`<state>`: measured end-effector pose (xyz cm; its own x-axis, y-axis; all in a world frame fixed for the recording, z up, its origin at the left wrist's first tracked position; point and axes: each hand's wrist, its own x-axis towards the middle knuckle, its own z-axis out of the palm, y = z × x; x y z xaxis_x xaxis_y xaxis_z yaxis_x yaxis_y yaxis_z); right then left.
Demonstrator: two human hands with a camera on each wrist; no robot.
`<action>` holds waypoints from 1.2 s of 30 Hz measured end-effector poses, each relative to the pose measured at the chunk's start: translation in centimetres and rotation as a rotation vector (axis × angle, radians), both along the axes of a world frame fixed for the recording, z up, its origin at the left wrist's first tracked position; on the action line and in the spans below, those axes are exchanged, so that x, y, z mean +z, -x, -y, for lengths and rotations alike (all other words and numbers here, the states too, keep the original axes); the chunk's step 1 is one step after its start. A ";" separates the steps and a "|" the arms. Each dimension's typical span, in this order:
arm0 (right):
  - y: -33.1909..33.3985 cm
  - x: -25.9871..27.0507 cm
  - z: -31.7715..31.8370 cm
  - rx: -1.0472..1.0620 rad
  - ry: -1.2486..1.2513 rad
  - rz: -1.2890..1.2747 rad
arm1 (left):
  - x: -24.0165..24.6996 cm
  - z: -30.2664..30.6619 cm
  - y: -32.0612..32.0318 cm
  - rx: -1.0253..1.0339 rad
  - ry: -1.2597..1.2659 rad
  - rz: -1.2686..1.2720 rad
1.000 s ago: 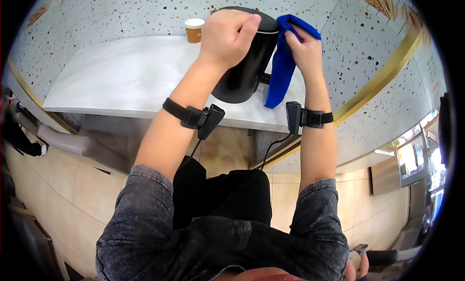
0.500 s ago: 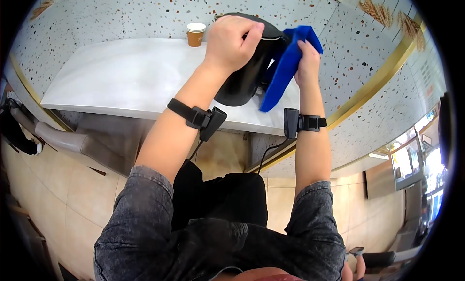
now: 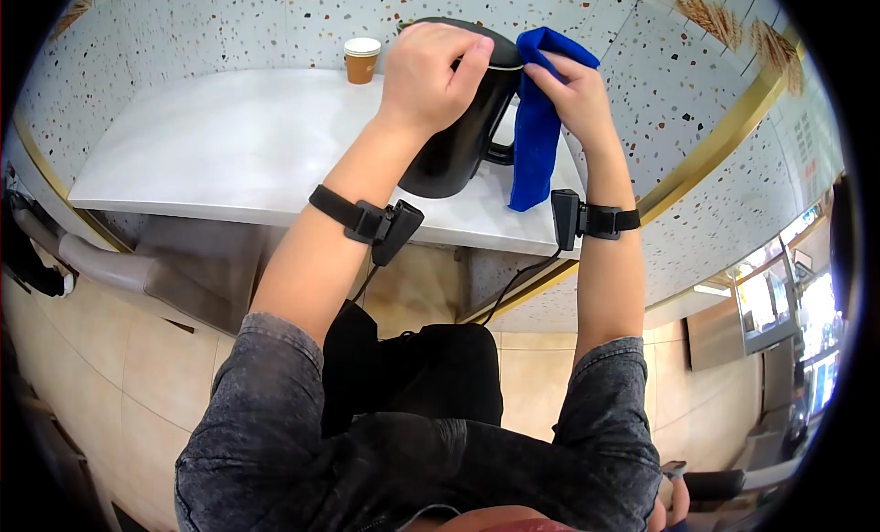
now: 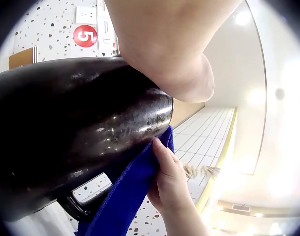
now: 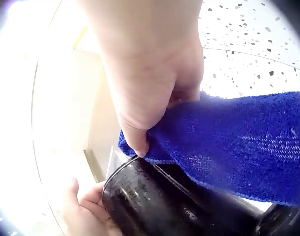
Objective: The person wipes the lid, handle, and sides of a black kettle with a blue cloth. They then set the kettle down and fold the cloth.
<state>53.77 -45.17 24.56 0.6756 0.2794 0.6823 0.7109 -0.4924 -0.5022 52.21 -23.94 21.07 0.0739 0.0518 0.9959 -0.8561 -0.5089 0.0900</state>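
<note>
A black kettle (image 3: 449,156) with a dark lid leans over the white table, its top toward the wall. My left hand (image 3: 426,78) grips it at the top, fingers curled over the far rim and partly hidden; the right wrist view shows those fingertips (image 5: 93,196) at the rim. A blue cloth (image 3: 534,152) is pinched in my right hand (image 3: 577,97), whose thumb lies right at the kettle's upper edge. The cloth's long end hangs down beside the black handle (image 4: 76,209).
On the table (image 3: 229,147), a brown paper cup (image 3: 361,65) stands behind and left of the kettle. A speckled wall (image 3: 229,28) rises at the back, with a red number sign (image 4: 85,36) on it. A grey seat (image 3: 197,266) sits below the table's left part.
My right hand and the cloth swung down and outward over the handle side, then came back up to the rim. My left hand keeps its hold; the kettle shifted only slightly.
</note>
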 end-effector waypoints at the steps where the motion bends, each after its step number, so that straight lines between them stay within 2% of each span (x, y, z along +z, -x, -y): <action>1: 0.1 0.0 -0.1 -0.001 0.004 -0.004 | 0.0 0.0 -0.1 0.009 0.001 0.007; 3: 0.2 0.0 -0.2 -0.055 0.016 0.052 | 0.0 0.2 -0.2 0.016 0.001 0.011; 7: -0.3 -0.9 -0.3 -0.033 -0.034 0.164 | 0.0 0.3 -0.1 0.021 0.005 -0.004; 9: -1.2 -1.4 -0.1 -0.050 -0.261 -0.058 | 0.0 0.3 -0.1 0.024 0.004 0.000; 10: -1.6 -1.8 -0.2 -0.045 -0.261 -0.053 | 0.0 0.3 0.0 0.022 0.001 -0.010; 12: -2.1 -2.3 -0.6 0.195 -0.570 -0.232 | 0.1 0.2 0.1 0.022 -0.008 -0.016; 16: -1.7 -2.1 -0.9 0.224 -0.490 -0.180 | 0.1 0.1 -0.1 0.012 -0.008 0.003; 18: -1.5 -2.0 -1.0 0.059 -0.272 -0.021 | 0.0 0.2 -0.2 0.009 -0.002 0.011; 19: -1.3 -2.2 -1.0 0.052 -0.271 -0.029 | 0.0 0.3 -0.2 0.015 0.002 0.019; 21: -1.0 -2.3 -1.2 -0.118 -0.121 0.187 | 0.0 0.3 -0.3 0.019 0.009 0.025; 22: -1.0 -2.5 -1.3 -0.150 -0.098 0.267 | 0.1 0.3 -0.4 0.031 0.003 0.027; 24: -0.6 -3.0 -1.9 -0.168 -0.154 0.254 | -0.1 0.3 -0.2 0.041 -0.006 0.029; 26: -1.0 -3.2 -2.0 -0.181 -0.214 0.255 | 0.1 0.2 0.1 0.029 -0.019 -0.058; 27: -1.9 -3.7 -2.0 -0.100 -0.427 0.158 | 0.4 0.0 0.6 0.031 -0.023 -0.047; 28: -2.3 -3.7 -2.3 -0.012 -0.640 0.061 | 0.7 -0.2 1.1 0.025 -0.043 -0.198; 29: -2.3 -3.9 -2.2 -0.008 -0.649 0.073 | 1.3 -0.4 1.5 0.020 -0.064 -0.348; 30: -1.6 -4.1 -2.3 -0.075 -0.650 0.107 | 2.2 -0.9 1.7 0.021 -0.075 -0.335; 31: -0.6 -4.4 -2.5 -0.142 -0.650 0.140 | 3.5 -1.6 1.8 -0.007 -0.134 -0.483; 32: 0.5 -4.8 -2.8 -0.115 -0.597 0.242 | 4.5 -2.2 1.7 -0.034 -0.189 -0.630; 33: 0.8 -5.4 -3.0 -0.074 -0.535 0.413 | 5.2 -2.8 1.2 -0.030 -0.190 -0.618; 35: 1.0 -6.5 -3.4 0.039 -0.468 0.599 | 6.3 -3.9 -0.2 -0.362 -0.238 -0.804; 36: 1.3 -6.9 -4.1 0.064 -0.544 0.535 | 6.4 -4.3 -0.5 -0.426 -0.221 -0.810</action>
<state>52.48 -41.08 17.67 0.2083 -0.1622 0.9645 0.9442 -0.2241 -0.2416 52.76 -19.66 27.51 0.7176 -0.3233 0.6169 -0.6931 -0.2445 0.6781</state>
